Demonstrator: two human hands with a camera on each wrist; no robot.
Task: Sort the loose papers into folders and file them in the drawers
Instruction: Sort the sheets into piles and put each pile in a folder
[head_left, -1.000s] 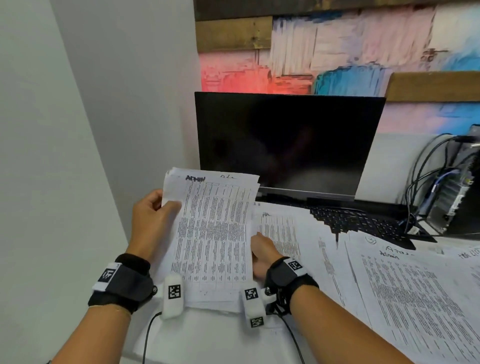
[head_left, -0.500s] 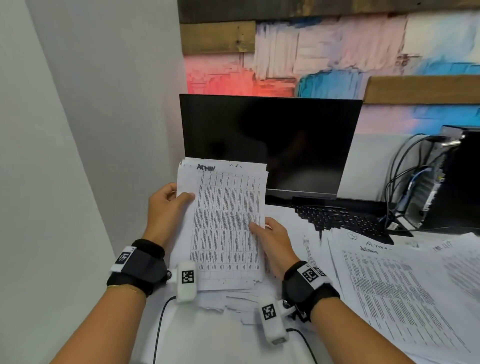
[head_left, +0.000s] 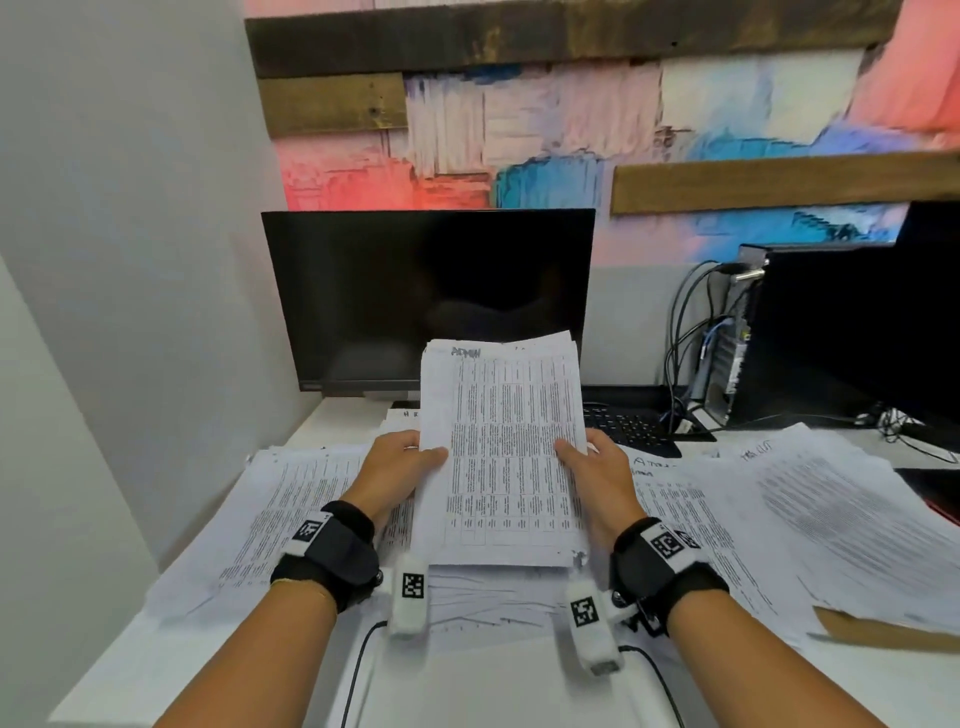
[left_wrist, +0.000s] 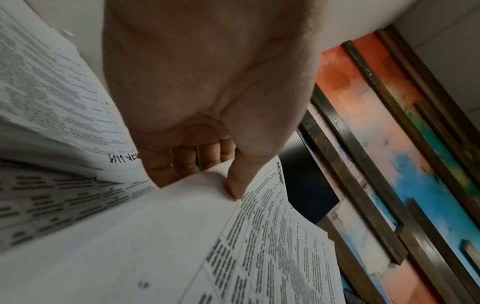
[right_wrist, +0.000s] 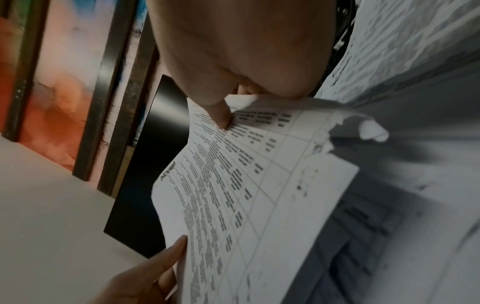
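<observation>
In the head view, at centre frame, we held a stack of printed sheets (head_left: 501, 457) upright before the dark monitor (head_left: 426, 296): white pages with a table of small text and "ADMIN" handwritten at the top. Our left hand (head_left: 397, 470) gripped its left edge and our right hand (head_left: 597, 475) its right edge, thumbs on the front. Half a second earlier the stack sat further left, and the right hand only rested against it. More loose papers (head_left: 810, 519) covered the desk (head_left: 208, 670).

The left wrist view showed the thumb (left_wrist: 237, 183) pressed on the page, fingers curled behind.

The right wrist view showed the thumb (right_wrist: 221, 117) pinching the sheets' (right_wrist: 259, 185) edge.
</observation>
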